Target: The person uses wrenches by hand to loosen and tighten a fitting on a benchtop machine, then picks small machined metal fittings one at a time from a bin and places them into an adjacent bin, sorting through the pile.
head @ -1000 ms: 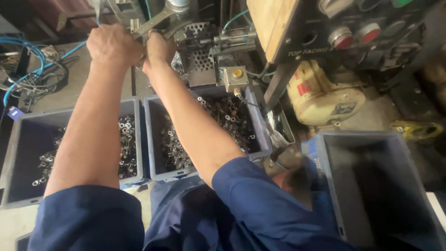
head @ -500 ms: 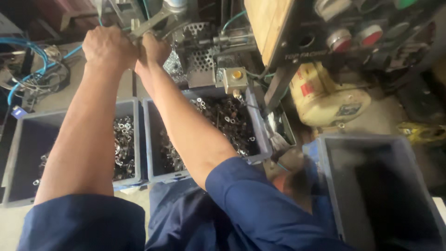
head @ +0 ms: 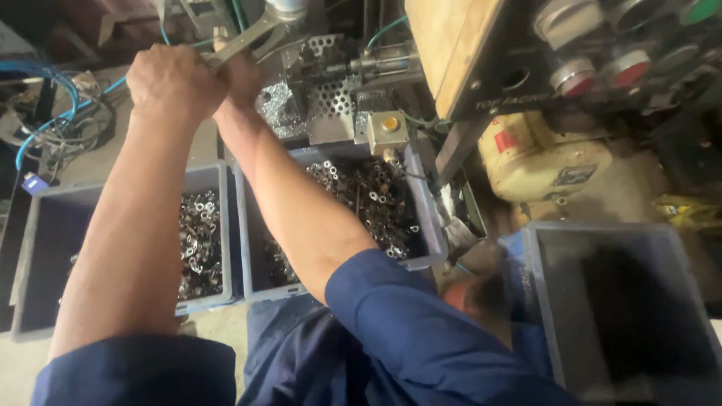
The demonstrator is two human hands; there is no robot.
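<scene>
Both arms reach up to the machine at the top of the head view. My left hand (head: pixel 171 81) is closed around the handle of a metal wrench (head: pixel 252 37). The wrench runs up and right to a round fitting (head: pixel 286 9) on the machine. My right hand (head: pixel 242 75) sits just behind the left one, also gripping the wrench handle; its fingers are mostly hidden. Under my forearms stand two grey bins of small metal rings, one at the left (head: pixel 204 240) and one in the middle (head: pixel 421 225).
A perforated metal guard (head: pixel 335 98) and a small box with a yellow button (head: pixel 389 129) sit on the machine. Blue hoses (head: pixel 45 98) coil at the left. A control panel with round buttons (head: pixel 602 68) is at the top right. A dark bin (head: pixel 549 301) stands at the right.
Both hands, gripping the wrench, have shifted left together. The wrench handle has swung that way with them while its head stays on the fitting.
</scene>
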